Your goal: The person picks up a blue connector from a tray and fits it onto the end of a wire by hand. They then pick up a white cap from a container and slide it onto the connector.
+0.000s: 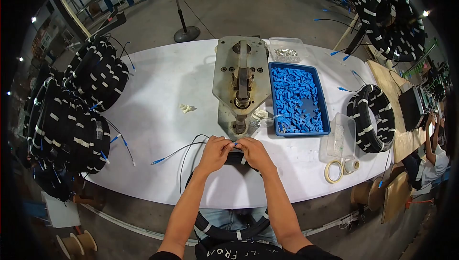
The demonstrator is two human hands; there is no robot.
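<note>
At the front of a metal hand press (241, 78), my left hand (216, 154) and my right hand (254, 154) meet with fingertips pinched together. Between them shows a small blue connector (235, 143), mostly covered by the fingers; both hands grip it. A black cable coil (239, 235) with white tape bands rests at my lap and the table's front edge, partly behind my arms. From it a loose cable end with a blue connector (158, 161) lies on the table left of my left hand.
A blue tray (329, 128) full of small blue parts sits right of the press, a clear box (287, 44) of metal pieces behind it. Taped cable coils (71, 126) crowd the left; another coil (370, 119) and tape rolls (333, 171) are right. A person (432, 159) works far right.
</note>
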